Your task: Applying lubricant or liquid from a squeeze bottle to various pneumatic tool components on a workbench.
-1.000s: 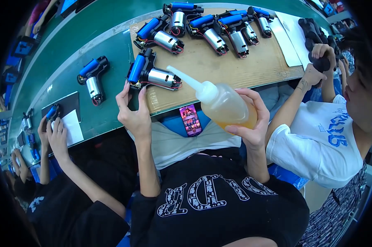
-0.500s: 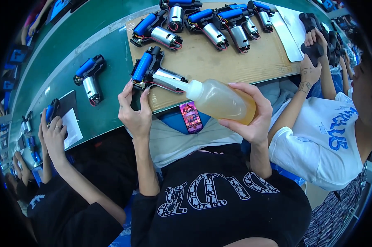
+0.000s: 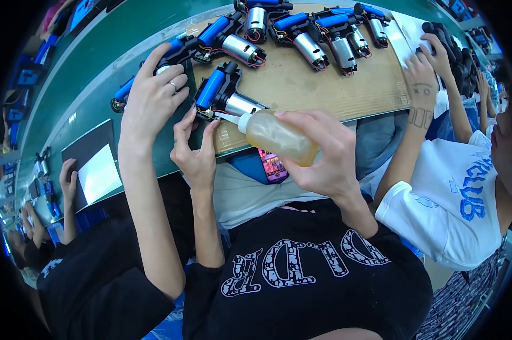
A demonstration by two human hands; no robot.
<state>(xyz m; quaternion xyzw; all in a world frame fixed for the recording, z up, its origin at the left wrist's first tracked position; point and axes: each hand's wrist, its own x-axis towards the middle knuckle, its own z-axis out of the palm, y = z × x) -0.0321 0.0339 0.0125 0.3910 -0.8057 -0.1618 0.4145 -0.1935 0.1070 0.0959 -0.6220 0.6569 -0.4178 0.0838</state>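
A motor assembly [image 3: 212, 89] with a blue cylinder, black housing and silver motor lies at the near left of the cardboard. My left hand [image 3: 195, 153] pinches its near end between thumb and fingers, where small wires show. My right hand [image 3: 329, 147] is wrapped round a translucent squeeze bottle [image 3: 276, 136] of yellowish liquid, tilted to the left. Its white nozzle points at the near end of the assembly, close to my left fingertips; whether the tip touches cannot be made out.
More motor assemblies [image 3: 307, 42] stand along the far part of the cardboard sheet [image 3: 381, 85]. A co-worker's hand [image 3: 154, 93] reaches over an assembly at my left. Another co-worker's hand [image 3: 420, 73] is at the right. A phone [image 3: 272, 167] lies below the table edge.
My right hand has brought the bottle left, its nozzle now at the assembly's near end. The left co-worker's arm has reached in beside my left hand. The right co-worker's hands have moved farther away.
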